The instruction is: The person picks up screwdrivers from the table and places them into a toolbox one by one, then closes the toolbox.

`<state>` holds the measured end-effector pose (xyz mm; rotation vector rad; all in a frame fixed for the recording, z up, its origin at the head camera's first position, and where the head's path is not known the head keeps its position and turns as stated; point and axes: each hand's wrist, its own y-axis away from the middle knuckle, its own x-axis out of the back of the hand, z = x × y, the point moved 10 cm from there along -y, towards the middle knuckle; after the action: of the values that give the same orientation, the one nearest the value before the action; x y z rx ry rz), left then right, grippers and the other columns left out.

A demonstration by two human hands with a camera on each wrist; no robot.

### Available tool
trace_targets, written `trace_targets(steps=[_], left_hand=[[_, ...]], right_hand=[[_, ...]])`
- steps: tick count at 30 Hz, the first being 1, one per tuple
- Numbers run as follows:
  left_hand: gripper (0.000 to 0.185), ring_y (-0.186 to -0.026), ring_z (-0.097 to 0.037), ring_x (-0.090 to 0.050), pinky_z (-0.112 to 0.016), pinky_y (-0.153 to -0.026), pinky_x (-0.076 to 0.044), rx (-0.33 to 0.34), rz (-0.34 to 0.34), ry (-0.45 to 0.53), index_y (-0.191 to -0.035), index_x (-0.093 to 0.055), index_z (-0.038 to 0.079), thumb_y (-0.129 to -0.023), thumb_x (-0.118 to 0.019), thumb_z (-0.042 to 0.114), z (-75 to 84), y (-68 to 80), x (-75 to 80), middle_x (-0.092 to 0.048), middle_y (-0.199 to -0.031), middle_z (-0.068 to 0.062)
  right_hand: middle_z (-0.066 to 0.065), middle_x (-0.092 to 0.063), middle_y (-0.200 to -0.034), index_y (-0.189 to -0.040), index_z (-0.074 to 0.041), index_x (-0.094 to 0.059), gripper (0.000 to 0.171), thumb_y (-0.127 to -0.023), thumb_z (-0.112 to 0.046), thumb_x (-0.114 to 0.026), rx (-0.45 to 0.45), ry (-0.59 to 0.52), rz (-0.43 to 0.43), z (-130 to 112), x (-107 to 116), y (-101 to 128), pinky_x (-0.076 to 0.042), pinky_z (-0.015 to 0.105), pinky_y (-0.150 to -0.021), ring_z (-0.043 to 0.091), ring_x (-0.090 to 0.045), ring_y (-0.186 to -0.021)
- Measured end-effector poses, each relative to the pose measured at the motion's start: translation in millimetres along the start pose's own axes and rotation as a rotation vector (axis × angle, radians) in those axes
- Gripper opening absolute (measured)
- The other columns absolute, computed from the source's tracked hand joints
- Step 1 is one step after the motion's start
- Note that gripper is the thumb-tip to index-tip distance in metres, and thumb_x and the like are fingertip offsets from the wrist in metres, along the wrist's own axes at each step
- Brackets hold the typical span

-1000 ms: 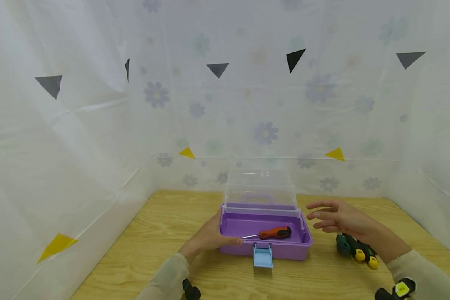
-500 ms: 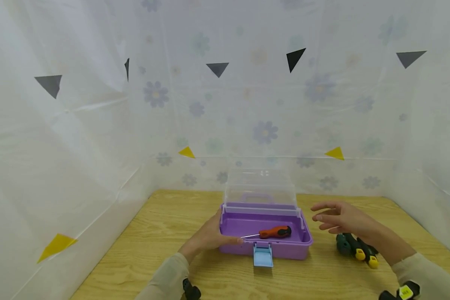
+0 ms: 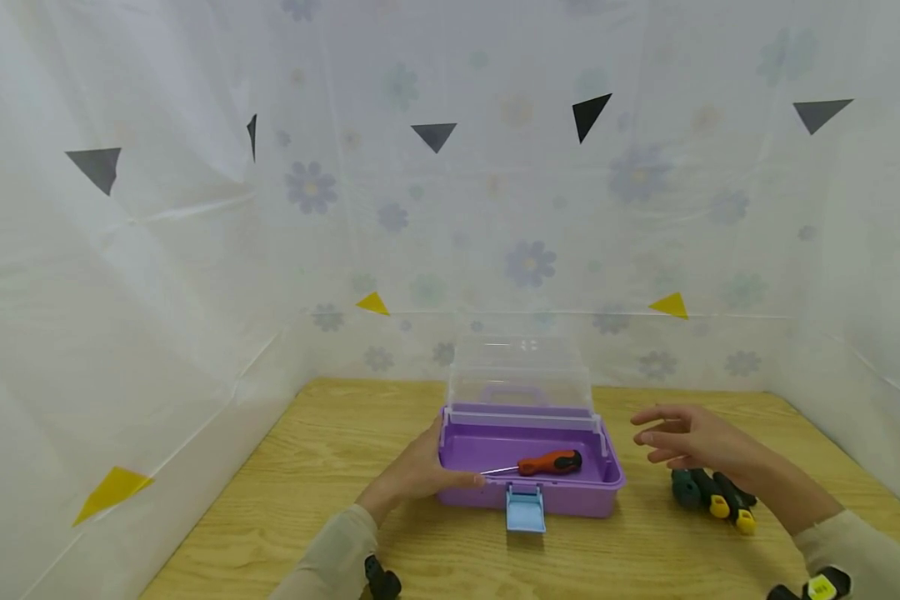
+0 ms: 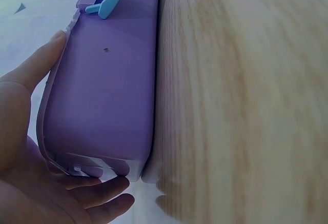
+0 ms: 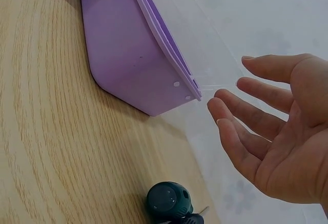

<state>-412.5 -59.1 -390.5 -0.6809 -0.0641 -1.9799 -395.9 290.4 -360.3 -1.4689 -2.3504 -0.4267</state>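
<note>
Nearest to me, the left hand (image 3: 412,475) lies against the near left corner of the purple toolbox (image 3: 562,493), fingers round the end wall and thumb along the front rim, so it grips the box. The box sits mid-table (image 3: 330,517), its pale blue latch (image 3: 526,510) hanging open at the front. It looks like light, stiff, rather slick plastic, best held by its end walls or by the handle (image 3: 513,392) on the lid. Inside lies one orange-handled screwdriver (image 3: 546,463). The right hand (image 3: 690,437) hovers with fingers spread, holding nothing, just right of the box, above green-and-yellow-handled tools (image 3: 712,493). Farther back the clear lid (image 3: 521,367) stands upright, likely flimsy and in the way of any reach from behind.
</note>
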Motion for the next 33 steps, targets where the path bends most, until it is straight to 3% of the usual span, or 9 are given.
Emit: trace_targets(steps=[11,20,33], left_hand=[[0.117,-0.123,-0.040,-0.059,-0.058,-0.103,-0.047,0.010,0.012,-0.018,-0.164,-0.017,0.009,-0.078,-0.091,0.037,-0.5,0.7,0.4,-0.053,-0.145,-0.022],[0.117,-0.123,-0.041,-0.058,-0.058,-0.103,-0.047,0.002,0.008,-0.007,-0.164,-0.017,0.009,-0.078,-0.091,0.036,-1.6,0.2,-0.7,-0.052,-0.145,-0.023],[0.112,-0.121,-0.036,-0.060,-0.055,-0.102,-0.048,0.003,0.001,0.007,-0.163,-0.021,0.011,-0.078,-0.091,0.034,-1.8,0.3,-0.1,-0.054,-0.144,-0.019]], right_hand=[[0.026,-0.058,-0.139,-0.149,0.004,-0.047,0.057,-0.105,-0.028,-0.065,-0.030,0.022,0.032,8,4,3,-0.058,0.048,-0.088,0.040,-0.065,-0.114],[0.028,-0.061,-0.132,-0.146,0.009,-0.047,0.057,-0.104,-0.025,-0.066,-0.020,0.063,0.042,12,5,4,-0.060,0.042,-0.074,0.037,-0.067,-0.100],[0.029,-0.062,-0.130,-0.145,0.010,-0.048,0.054,-0.105,-0.022,-0.064,-0.019,0.139,0.048,20,8,9,-0.059,0.042,-0.075,0.036,-0.067,-0.102]])
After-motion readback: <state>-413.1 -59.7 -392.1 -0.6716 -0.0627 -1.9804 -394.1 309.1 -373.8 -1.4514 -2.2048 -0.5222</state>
